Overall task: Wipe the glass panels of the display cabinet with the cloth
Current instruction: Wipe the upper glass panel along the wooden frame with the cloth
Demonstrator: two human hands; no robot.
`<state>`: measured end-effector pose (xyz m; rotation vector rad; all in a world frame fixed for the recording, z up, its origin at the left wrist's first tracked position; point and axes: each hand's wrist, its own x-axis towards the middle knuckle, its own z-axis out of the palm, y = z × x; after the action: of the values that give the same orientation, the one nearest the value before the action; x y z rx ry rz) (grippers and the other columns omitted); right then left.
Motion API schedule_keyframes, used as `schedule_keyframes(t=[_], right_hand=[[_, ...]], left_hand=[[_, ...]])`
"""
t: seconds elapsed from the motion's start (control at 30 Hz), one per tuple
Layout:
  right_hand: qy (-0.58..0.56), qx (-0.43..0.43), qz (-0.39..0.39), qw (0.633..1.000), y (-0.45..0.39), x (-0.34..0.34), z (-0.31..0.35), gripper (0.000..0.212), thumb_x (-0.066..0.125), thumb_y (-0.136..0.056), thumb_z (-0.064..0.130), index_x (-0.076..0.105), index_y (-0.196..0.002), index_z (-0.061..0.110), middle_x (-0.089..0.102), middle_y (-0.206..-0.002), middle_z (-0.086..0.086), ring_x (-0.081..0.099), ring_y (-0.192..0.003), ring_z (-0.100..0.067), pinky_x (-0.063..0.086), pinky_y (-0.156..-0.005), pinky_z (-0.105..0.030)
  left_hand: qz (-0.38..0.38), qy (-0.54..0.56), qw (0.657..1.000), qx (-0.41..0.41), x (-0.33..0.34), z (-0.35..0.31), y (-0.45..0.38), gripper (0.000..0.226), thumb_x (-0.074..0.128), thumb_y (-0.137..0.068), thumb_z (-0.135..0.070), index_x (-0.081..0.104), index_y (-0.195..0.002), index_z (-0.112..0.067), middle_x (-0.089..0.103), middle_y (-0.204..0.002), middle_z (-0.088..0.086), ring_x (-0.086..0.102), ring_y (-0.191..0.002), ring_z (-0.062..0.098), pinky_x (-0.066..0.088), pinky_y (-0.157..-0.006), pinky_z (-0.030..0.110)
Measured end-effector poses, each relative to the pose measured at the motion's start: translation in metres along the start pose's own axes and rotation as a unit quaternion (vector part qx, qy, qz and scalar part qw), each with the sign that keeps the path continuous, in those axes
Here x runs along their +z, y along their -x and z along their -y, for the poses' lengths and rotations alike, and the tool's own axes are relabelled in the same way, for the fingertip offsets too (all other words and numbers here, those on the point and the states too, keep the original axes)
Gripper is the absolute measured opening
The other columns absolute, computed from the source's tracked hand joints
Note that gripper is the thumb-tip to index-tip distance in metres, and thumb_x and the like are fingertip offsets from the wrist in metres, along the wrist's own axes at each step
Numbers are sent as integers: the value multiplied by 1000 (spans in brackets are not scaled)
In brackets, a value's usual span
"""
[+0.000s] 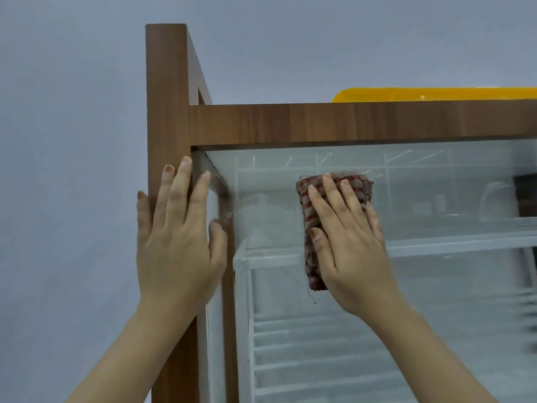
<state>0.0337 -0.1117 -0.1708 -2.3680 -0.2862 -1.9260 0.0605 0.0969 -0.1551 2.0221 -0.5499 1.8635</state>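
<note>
Checked cloth (312,216) lies flat under our right hand (348,239), fingers straight and spread, unwiped glass panel (436,286) stretching rightward beyond them; left hand (177,242) braces the wooden frame (167,112).

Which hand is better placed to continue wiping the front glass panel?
The right hand: it presses the red checked cloth flat on the front glass panel. The left hand rests on the brown wooden corner post.
</note>
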Motion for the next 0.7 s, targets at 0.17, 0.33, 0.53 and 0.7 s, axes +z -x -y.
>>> schedule_keyframes(t=[0.17, 0.33, 0.53, 0.7], right_hand=[[-37, 10, -57, 998, 1, 4, -1, 52, 25, -92, 22, 34, -143, 22, 27, -151, 5, 14, -142, -11, 8, -114, -35], [10, -21, -33, 999, -3, 0, -11, 52, 29, -93, 31, 29, -145, 23, 24, -153, 4, 16, -141, -14, 11, -112, -38], [48, -36, -15, 998, -18, -17, -54, 51, 27, -95, 32, 26, -145, 29, 23, -153, 7, 16, -141, -13, 8, -111, -38], [53, 27, -50, 997, 12, -21, -78, 53, 26, -93, 32, 26, -145, 26, 22, -153, 5, 16, -141, -15, 9, -111, -38]], left_hand=[[19, 1, 994, 105, 28, -52, 4, 59, 34, -90, -38, 31, -144, -14, 23, -153, 6, 13, -142, 19, 2, -116, 43], [38, 0, 998, 49, 51, -67, 4, 61, 32, -91, -40, 25, -146, -15, 20, -154, 5, 10, -143, 18, -4, -115, 38], [34, -8, 998, 46, 56, -66, 6, 61, 31, -92, -41, 24, -147, -16, 16, -155, 2, 7, -144, 16, -1, -116, 40], [20, -9, 999, 41, 60, -66, 9, 60, 29, -92, -41, 23, -147, -17, 19, -155, 2, 8, -144, 17, -1, -116, 39]])
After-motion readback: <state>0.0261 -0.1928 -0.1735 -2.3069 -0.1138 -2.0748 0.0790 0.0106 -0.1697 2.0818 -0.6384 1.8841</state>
